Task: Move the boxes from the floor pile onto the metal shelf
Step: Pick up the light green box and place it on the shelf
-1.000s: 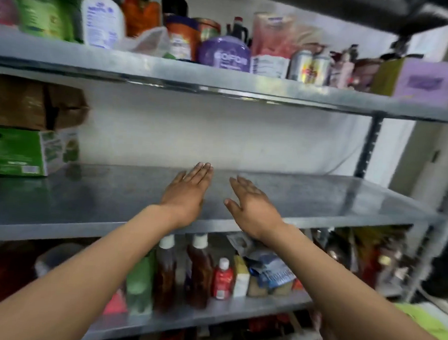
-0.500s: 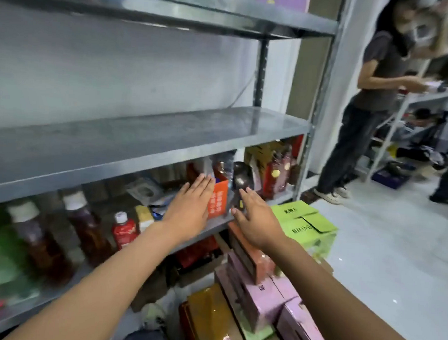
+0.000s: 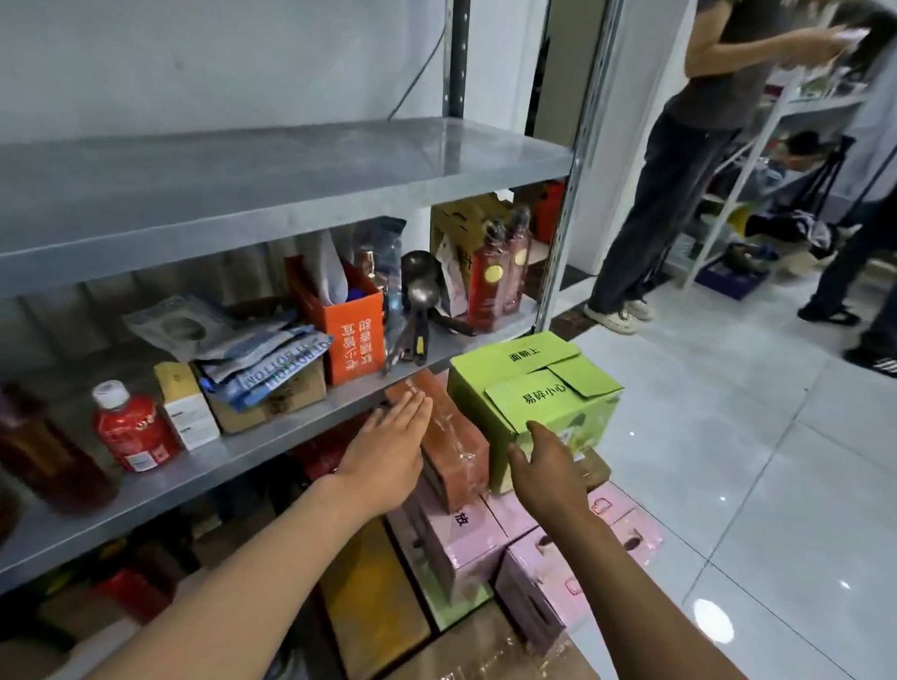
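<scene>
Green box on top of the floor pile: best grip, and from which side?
Probably two hands on opposite side walls of the green box, from above and the near corner. Its top flaps look loose, so avoid lifting by them. The right hand is already by the near wall; the left hand hovers over the orange-brown box.

both hands (image 3: 389, 453) (image 3: 551, 465) outstretched, fingers straight

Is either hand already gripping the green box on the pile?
No: the left hand and right hand are both open, fingers straight, reaching toward the green box without closing on it.
</scene>
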The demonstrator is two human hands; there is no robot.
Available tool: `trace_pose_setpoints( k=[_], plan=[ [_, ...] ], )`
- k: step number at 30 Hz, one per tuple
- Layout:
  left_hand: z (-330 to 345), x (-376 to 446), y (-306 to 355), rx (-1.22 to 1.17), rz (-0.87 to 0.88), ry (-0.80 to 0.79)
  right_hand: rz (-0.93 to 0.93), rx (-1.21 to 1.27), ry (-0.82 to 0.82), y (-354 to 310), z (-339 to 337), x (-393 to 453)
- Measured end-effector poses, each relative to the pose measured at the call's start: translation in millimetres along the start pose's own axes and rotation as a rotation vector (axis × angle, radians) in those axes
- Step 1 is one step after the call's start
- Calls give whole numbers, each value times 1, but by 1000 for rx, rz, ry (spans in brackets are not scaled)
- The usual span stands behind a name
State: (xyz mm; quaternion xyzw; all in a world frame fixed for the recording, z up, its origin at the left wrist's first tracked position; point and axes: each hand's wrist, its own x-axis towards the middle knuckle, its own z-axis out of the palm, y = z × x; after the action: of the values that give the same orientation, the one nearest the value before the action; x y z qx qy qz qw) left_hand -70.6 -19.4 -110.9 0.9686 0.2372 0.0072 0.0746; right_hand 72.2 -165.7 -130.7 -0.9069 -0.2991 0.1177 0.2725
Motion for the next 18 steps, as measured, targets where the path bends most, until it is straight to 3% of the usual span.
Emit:
trace_pose_setpoints(
  k=[8, 18],
  plan=[
    [28, 32, 32, -24, 65, -79, 269, 329, 108, 25, 13, 24],
    [42, 55, 32, 60, 48, -144, 324, 200, 35, 6, 22, 64]
  ],
)
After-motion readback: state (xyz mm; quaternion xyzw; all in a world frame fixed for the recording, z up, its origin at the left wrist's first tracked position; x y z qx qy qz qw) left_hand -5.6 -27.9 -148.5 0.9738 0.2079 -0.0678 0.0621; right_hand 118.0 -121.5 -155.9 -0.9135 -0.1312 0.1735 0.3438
